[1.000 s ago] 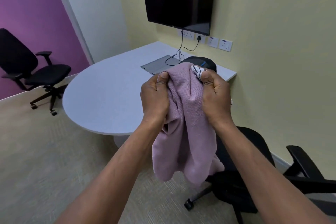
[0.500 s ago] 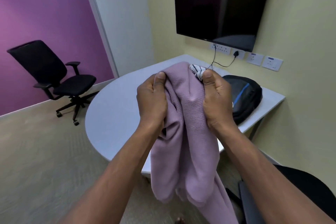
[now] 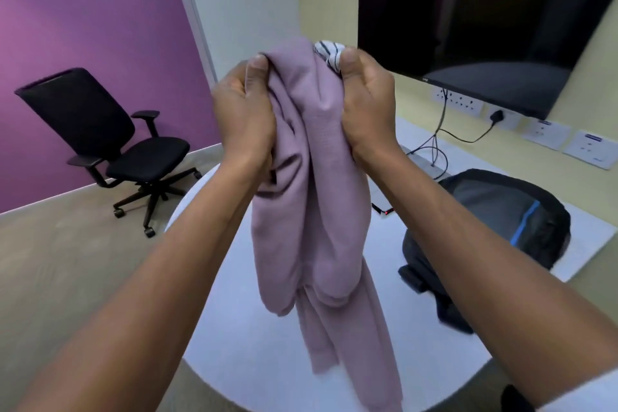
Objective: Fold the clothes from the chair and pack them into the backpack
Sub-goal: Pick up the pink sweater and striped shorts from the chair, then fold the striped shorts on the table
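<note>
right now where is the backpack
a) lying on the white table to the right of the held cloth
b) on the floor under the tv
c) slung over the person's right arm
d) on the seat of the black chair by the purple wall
a: the backpack lies on the white table, right of the mauve garment that the left hand and right hand grip; the black chair has a bare seat.

Striped cloth (image 3: 327, 52) mostly hidden — backpack (image 3: 508, 221) partly behind right forearm.
</note>
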Demonstrator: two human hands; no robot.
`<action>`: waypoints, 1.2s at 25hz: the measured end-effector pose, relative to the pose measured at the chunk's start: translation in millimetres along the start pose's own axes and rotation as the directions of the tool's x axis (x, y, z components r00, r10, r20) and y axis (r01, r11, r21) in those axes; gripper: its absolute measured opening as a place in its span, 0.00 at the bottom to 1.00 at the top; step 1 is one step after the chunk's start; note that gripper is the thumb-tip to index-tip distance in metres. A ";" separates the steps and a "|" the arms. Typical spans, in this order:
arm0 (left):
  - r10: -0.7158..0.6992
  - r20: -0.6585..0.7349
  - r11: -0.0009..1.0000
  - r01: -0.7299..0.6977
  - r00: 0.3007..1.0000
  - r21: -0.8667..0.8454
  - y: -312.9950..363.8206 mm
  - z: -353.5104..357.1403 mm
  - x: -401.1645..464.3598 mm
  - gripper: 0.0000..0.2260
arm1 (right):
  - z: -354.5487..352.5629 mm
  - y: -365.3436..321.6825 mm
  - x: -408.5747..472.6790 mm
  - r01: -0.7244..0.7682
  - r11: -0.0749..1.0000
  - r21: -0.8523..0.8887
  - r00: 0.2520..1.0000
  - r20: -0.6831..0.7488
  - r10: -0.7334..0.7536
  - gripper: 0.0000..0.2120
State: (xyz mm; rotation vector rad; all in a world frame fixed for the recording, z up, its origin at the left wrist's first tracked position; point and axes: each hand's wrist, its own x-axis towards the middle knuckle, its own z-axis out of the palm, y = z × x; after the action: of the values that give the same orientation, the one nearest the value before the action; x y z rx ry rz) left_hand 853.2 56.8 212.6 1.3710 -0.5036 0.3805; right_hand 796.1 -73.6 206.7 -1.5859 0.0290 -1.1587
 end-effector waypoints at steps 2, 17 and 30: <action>0.026 -0.023 0.999 -0.026 0.999 -0.028 -19.1 6.5 36.3 0.19 | 19.9 17.0 34.3 0.052 0.999 0.005 0.999 0.000 -0.052 0.16; -0.247 0.175 0.969 0.241 0.953 0.057 -285.5 39.3 152.6 0.13 | 105.1 271.3 80.0 -0.235 0.909 -0.344 0.971 -0.127 0.203 0.14; -0.263 0.556 0.926 0.044 0.788 0.375 -467.6 8.8 80.6 0.17 | 97.4 443.4 -23.3 -0.496 0.620 -0.608 0.848 -0.187 0.495 0.15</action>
State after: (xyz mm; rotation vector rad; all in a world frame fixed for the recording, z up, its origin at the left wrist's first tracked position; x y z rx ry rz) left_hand 1170.2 -32.0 -129.2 1.8729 -0.8675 -0.1337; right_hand 1083.7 -159.0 -134.8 -1.9870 0.9122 -0.7178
